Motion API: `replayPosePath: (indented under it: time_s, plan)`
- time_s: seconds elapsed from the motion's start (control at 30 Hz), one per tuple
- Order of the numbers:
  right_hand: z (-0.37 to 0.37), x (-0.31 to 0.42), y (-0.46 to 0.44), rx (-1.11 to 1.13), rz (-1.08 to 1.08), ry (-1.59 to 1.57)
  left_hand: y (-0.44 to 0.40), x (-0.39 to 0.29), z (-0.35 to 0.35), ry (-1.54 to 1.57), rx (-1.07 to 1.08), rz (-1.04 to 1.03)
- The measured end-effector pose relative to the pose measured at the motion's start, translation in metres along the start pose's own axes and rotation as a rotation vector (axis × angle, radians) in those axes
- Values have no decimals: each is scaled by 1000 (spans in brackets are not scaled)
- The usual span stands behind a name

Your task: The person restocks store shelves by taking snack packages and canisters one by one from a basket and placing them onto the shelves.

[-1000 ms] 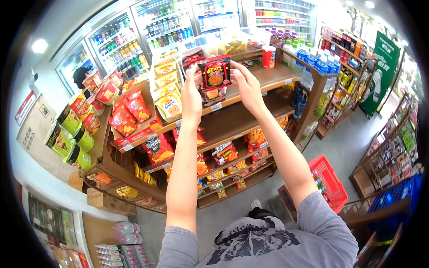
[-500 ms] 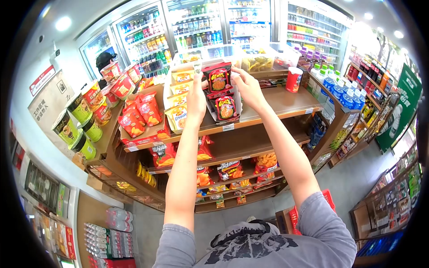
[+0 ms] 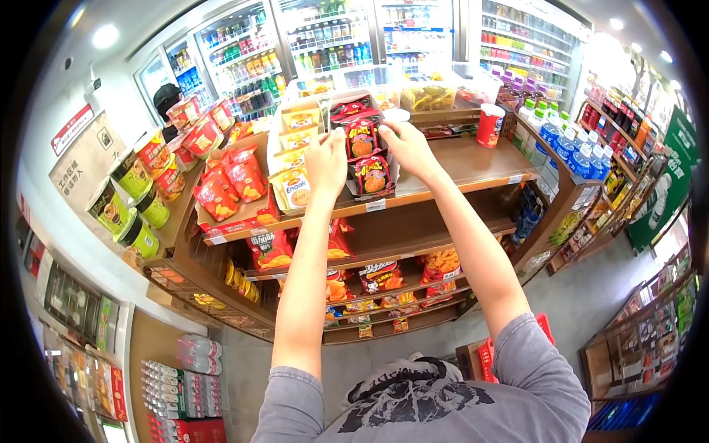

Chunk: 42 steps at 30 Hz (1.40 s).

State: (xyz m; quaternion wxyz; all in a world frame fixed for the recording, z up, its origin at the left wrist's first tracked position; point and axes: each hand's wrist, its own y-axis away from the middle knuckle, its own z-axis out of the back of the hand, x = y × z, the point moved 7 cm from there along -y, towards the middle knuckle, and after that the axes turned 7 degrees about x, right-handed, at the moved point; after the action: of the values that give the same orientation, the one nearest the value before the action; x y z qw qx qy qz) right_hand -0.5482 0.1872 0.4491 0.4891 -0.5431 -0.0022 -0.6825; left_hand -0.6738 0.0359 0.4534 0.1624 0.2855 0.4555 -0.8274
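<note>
A black-and-red snack packet (image 3: 362, 139) sits in the middle of an open display box (image 3: 391, 177) on the top shelf. My left hand (image 3: 327, 161) is closed at the packet's left edge, its fingertips partly hidden. On the other side, my right hand (image 3: 408, 149) pinches the right edge between thumb and fingers. In front of it in the same box stands another black-and-red packet (image 3: 372, 176), and more show behind. Touching the box on the left is a box of yellow-and-white Enaak packets (image 3: 295, 189).
Red snack bags (image 3: 244, 173) fill a carton at left, beside stacked cup noodles (image 3: 136, 232). A red canister (image 3: 490, 125) stands to the right, near blue-labelled bottles (image 3: 580, 161). Clear plastic bins (image 3: 428, 97) line the back. A red basket (image 3: 545, 328) is low at right.
The packet between my hands has come down and toward me into the box, and packets behind it now show. Both hands have lowered slightly with it.
</note>
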Motion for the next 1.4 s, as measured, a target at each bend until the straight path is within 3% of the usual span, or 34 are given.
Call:
replayPosePath:
  time_s: [0.3, 0.43, 0.63, 0.7, 0.97, 1.07, 1.4]
  plan:
    - [17, 2, 31, -113, 42, -17, 25, -2, 14, 356, -144, 8]
    - [16, 15, 71, -148, -83, -205, 57, -1, 11, 505, -82, 124]
    - [3, 19, 143, -245, -10, -285, 111, 0, 9, 590, 37, 188]
    - [-3, 11, 171, -274, -47, -439, 131, 0, 10, 590, 23, 199]
    - [0, -7, 286, -408, -275, -530, 207, 1, -32, 754, 285, 284]
    - [11, -23, 331, -454, -355, -510, 246, -5, -60, 825, 406, 415]
    - [112, -51, 466, -606, -493, -438, 332, -107, -186, 960, 781, 492]
